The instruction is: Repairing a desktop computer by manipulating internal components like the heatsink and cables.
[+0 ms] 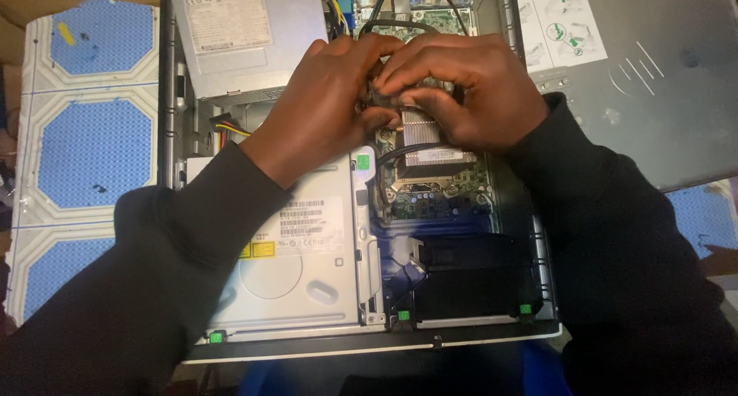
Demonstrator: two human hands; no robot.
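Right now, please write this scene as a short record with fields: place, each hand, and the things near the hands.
Place: open computer case seen from above, on a blue and white mat
Left hand: fingers curled on a small dark part above the metal heatsink
Right hand: fingers pinching the same small dark part; what it is cannot be told
Near the hands: black cables, green circuit board, grey power supply box, silver disc drive
Beside the case: grey side panel

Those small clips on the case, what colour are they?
Bright green clips, clearest in the head view.
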